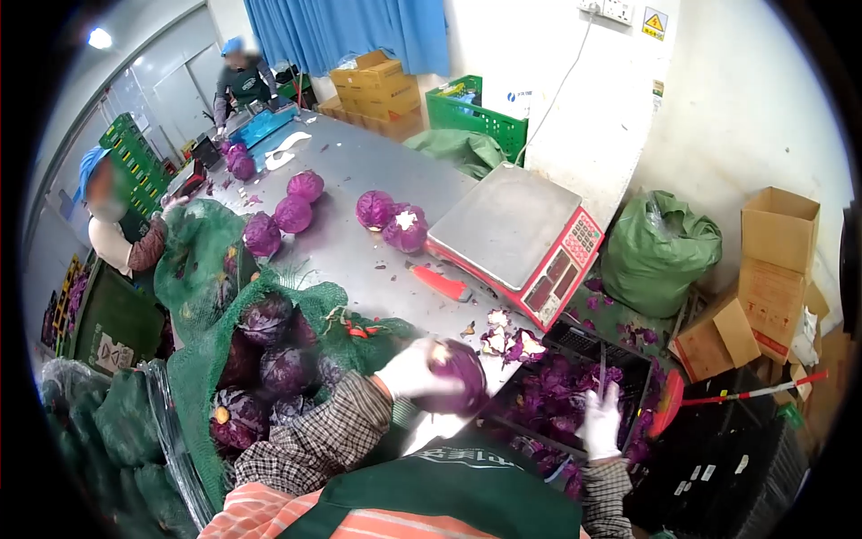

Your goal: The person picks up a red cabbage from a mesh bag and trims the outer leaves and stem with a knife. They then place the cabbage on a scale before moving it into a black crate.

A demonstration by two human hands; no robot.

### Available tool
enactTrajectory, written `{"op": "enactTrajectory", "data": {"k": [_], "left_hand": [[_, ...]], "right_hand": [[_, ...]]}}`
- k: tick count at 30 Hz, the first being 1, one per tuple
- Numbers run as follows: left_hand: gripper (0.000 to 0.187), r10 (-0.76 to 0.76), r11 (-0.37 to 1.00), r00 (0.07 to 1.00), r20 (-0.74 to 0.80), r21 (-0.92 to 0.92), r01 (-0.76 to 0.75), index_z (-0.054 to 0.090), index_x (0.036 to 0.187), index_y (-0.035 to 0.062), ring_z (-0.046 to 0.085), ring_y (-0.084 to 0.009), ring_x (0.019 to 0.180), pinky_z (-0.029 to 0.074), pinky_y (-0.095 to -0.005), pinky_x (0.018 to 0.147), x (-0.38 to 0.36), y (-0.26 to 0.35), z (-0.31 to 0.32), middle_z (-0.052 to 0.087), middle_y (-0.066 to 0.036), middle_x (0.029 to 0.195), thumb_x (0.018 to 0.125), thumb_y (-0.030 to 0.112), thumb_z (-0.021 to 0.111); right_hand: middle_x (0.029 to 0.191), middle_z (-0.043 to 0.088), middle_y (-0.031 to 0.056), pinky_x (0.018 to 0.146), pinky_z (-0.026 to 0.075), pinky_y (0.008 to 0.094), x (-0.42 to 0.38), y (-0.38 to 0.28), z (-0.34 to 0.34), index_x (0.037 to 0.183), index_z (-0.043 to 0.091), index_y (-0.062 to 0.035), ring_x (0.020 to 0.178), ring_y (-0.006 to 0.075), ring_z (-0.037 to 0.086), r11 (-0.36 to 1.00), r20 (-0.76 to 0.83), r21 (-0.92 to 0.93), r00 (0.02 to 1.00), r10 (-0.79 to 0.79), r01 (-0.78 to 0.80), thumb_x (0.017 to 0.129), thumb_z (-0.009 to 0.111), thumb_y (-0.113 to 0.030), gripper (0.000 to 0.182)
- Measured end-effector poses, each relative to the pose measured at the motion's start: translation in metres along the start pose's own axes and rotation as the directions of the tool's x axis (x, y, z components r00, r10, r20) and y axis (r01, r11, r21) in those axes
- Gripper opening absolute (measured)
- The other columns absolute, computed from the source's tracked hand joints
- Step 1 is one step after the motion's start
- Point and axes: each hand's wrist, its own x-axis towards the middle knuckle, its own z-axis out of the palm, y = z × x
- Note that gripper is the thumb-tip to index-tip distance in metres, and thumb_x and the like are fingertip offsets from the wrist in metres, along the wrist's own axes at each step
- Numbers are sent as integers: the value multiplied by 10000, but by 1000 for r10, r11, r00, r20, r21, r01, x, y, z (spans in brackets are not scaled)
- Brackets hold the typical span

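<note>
My left hand (417, 370), in a white glove, grips a red cabbage (460, 377) by its side, above the table's near edge. In my right hand (600, 422), also gloved, is a knife, its narrow blade (602, 364) pointing away from me over a black crate (642, 395). Purple leaf trimmings (548, 395) fill much of that crate. Cut pale stem pieces with leaves (510, 340) lie on the table corner between the cabbage and the scale. To my left, a green mesh sack (193, 386) gapes around several dark red cabbages (283, 370).
A red-framed scale (507, 220) stands on the metal table (359, 166), near an orange-red tool (440, 282). Several cabbages (293, 214) sit farther back. Two people in blue caps are at the far side. A green sack (660, 256) and cardboard boxes (777, 274) are right.
</note>
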Motion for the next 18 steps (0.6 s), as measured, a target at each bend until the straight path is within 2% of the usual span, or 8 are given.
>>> {"op": "enactTrajectory", "data": {"k": [3, 4, 5, 8, 10, 12, 15, 18], "left_hand": [[1223, 185, 835, 976, 111, 506, -216, 224, 1438, -57, 368, -480, 1292, 361, -444, 1078, -21, 38, 12, 317, -352, 1396, 543, 500, 844], [1262, 190, 773, 971, 146, 588, -240, 171, 1461, -54, 340, -501, 1305, 352, -449, 1085, -24, 39, 13, 265, -363, 1425, 548, 499, 844], [1270, 149, 808, 975, 165, 548, -217, 173, 1459, -58, 340, -507, 1302, 351, -452, 1085, -25, 39, 11, 262, -368, 1425, 544, 509, 846], [1299, 72, 872, 983, 168, 469, -144, 175, 1456, -67, 341, -513, 1299, 349, -459, 1086, -29, 41, 8, 258, -375, 1426, 530, 543, 853], [1324, 86, 869, 988, 126, 475, -137, 175, 1455, -69, 342, -503, 1306, 348, -458, 1087, -28, 47, 16, 263, -373, 1428, 516, 568, 857], [1348, 116, 885, 993, -5, 454, -101, 177, 1433, -115, 335, -484, 1323, 334, -439, 1102, -31, 44, 25, 279, -372, 1425, 510, 602, 849], [1339, 144, 891, 986, -86, 445, -91, 189, 1397, -174, 320, -484, 1335, 306, -422, 1125, -36, 40, 32, 277, -379, 1426, 527, 610, 837], [1293, 201, 856, 976, -78, 499, -136, 153, 1419, -147, 308, -485, 1345, 302, -451, 1118, -38, 42, 38, 256, -403, 1424, 556, 524, 844]], "right_hand": [[1051, 675, 111, 405, 446, 225, -15, -65, 39, 1444, 367, -51, 413, 66, 488, 953, 266, 293, 951, -160, 78, 978, 568, -269, 552], [1087, 667, 164, 537, 493, 258, -27, -84, 46, 1420, 397, -26, 580, 123, 576, 946, 316, 303, 925, -212, 113, 983, 556, -279, 530], [1124, 659, 217, 670, 540, 290, -39, -102, 53, 1396, 427, -1, 748, 180, 664, 937, 365, 316, 893, -263, 146, 987, 543, -290, 514], [1042, 665, 222, 605, 542, 313, -58, -97, 77, 1407, 415, -8, 621, 202, 654, 941, 489, 311, 827, -277, 132, 992, 517, -330, 535], [854, 637, 97, 416, 476, 250, -70, -121, 65, 1430, 391, -37, 415, 87, 499, 947, 616, 322, 760, -206, -5, 1014, 481, -227, 466], [1004, 655, 181, 610, 558, 299, -71, -132, 54, 1410, 388, 27, 629, 189, 660, 979, 668, 194, 722, -180, 64, 1012, 478, -220, 477], [1213, 585, 277, 894, 517, 354, -72, -117, 65, 1381, 387, 89, 1024, 326, 656, 861, 450, 161, 741, -499, 482, 1004, 477, -209, 488], [1342, 467, 329, 1059, 388, 378, -71, -134, 57, 1361, 399, 107, 1276, 389, 475, 898, 496, 131, 756, -427, 421, 992, 481, -191, 481]]}}
